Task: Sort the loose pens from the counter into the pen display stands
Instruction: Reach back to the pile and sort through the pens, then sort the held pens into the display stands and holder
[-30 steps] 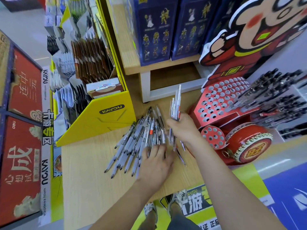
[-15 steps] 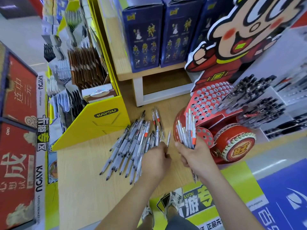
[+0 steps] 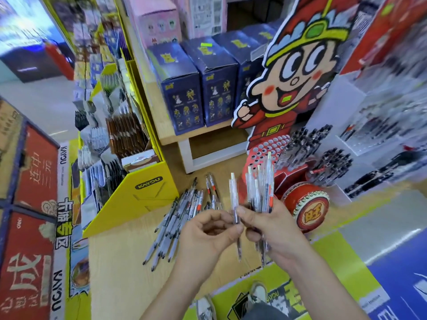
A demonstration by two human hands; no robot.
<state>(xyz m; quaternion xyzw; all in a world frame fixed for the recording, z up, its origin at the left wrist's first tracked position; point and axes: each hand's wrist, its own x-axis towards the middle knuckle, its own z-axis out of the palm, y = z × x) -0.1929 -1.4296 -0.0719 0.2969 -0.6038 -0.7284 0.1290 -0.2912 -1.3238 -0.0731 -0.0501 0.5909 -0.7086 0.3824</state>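
Note:
A pile of loose clear pens [image 3: 175,218] lies on the wooden counter [image 3: 115,262]. My right hand [image 3: 272,229] grips a bunch of pens [image 3: 261,188] upright above the counter's front. My left hand [image 3: 208,236] pinches a single clear pen [image 3: 234,204], held upright beside the bunch, and the two hands touch at that pen. Just behind them stands the red pen display stand [image 3: 265,148] with rows of round holes, a drum on its front and a cartoon figure on top. Black pens [image 3: 305,144] fill its right side.
A yellow KAYOU card display [image 3: 138,197] stands at the counter's left. Dark blue boxes [image 3: 196,93] sit on a raised wooden shelf [image 3: 203,130] behind. White stands with more pens [image 3: 381,139] are at the right. My shoes [image 3: 256,294] show below the counter edge.
Both hands have risen off the counter. The left hand left the pile with one pen and brought it to the right hand's bunch. The camera tilted upward.

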